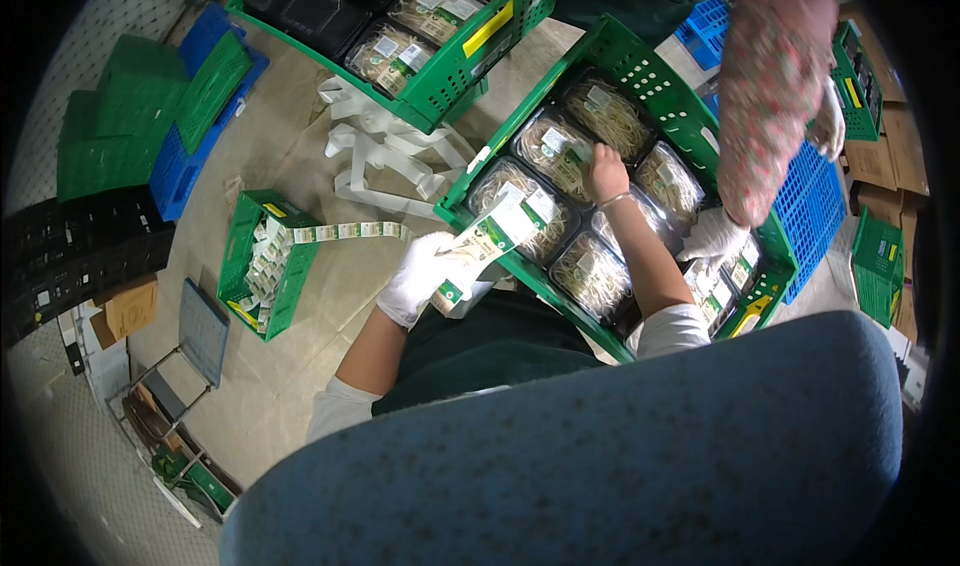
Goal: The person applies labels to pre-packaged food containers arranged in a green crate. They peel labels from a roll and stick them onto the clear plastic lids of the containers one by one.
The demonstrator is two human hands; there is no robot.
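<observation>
My left hand, in a white glove, grips a strip of green-and-white printed labels. The strip's long tail runs left to a small green crate heaped with labels. My right hand, bare with a bracelet at the wrist, reaches into a large green crate. Its fingers are drawn together at the edge of a labelled clear-lidded black tray of pale stringy food; what they pinch, if anything, is hidden. Similar trays, such as one of thin pale strands, fill the crate.
A co-worker's white-gloved hand and floral sleeve reach into the same crate from the right. Another loaded green crate stands behind. White backing ribbon lies tangled on the floor. A blue chair back covers the lower view.
</observation>
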